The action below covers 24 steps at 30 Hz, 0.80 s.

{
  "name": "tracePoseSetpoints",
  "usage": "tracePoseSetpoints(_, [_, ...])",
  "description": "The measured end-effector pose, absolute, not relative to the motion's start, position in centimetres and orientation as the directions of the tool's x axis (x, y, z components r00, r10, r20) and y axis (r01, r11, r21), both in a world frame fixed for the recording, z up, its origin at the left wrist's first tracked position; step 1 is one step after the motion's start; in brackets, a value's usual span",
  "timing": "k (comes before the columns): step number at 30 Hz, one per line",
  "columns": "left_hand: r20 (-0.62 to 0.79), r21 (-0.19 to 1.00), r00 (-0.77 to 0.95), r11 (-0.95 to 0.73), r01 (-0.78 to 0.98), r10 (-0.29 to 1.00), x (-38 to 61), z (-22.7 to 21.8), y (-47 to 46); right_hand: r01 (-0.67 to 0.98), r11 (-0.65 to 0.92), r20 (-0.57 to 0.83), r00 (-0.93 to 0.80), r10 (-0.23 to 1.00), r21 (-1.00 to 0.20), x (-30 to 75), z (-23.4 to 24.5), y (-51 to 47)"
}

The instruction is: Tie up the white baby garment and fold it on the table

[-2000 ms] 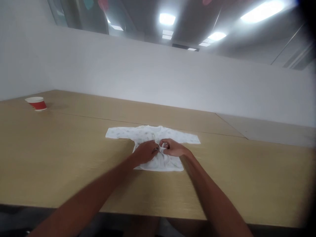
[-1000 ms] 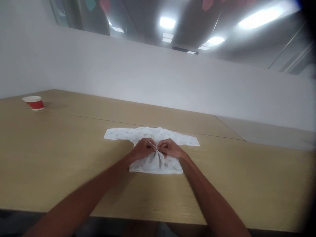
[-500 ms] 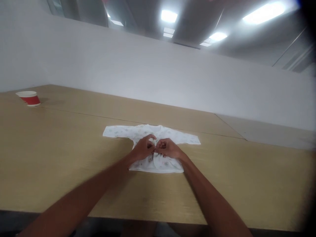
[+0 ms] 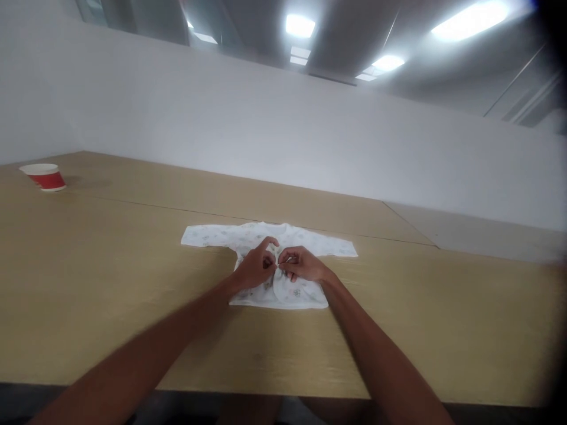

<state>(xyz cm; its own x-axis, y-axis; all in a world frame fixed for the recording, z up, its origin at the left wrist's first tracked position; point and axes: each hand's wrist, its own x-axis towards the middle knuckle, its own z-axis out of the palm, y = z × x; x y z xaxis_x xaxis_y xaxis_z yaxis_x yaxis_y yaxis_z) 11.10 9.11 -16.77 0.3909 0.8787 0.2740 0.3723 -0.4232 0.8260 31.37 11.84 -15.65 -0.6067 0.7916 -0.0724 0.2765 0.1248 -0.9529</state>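
Cotton baby top (image 4: pixel 301 298), thin and white with faint small printed motifs, lay flat on the pale wood-grain table (image 4: pixel 110 248), its long sleeves stretched straight out to either side and a rounded front flap folded across its middle. I saw the right hand (image 4: pixel 303 264) at the centre of the front, pinching a narrow cloth tie (image 4: pixel 279 267) between thumb and forefinger. The left hand (image 4: pixel 256 265) curled just beside it, fingers bent over the front edge; whether it gripped anything, I could not tell. Well beyond the left hand stood a red-and-white paper cup (image 4: pixel 43 177), and the table's far edge met a white wall (image 4: pixel 266 130).
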Motion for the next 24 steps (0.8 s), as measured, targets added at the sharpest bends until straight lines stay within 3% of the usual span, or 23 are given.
tracePoseSetpoints(7, [0.253,0.796,0.382,-0.415,0.44,0.889,11.2,-16.6,9.2,0.239,0.115,-0.069,-0.644,0.762,-0.964,31.5,-15.8,12.0])
tracePoseSetpoints(15, [0.278,0.686,0.364,-0.449,0.573,0.889,11.6,-16.9,8.9,0.385,0.173,-0.04,-0.486,0.873,-0.907,30.3,-16.0,11.4])
tracePoseSetpoints(21, [0.279,0.554,0.495,-0.559,0.617,0.823,10.7,-16.9,9.4,0.453,0.41,0.139,-0.519,0.843,-0.792,31.1,-15.2,11.2])
tracePoseSetpoints(24, [0.203,0.466,0.565,-0.587,0.662,0.799,10.0,-16.5,9.5,0.493,0.505,0.15,-0.593,0.791,-0.708,31.4,-14.3,11.0])
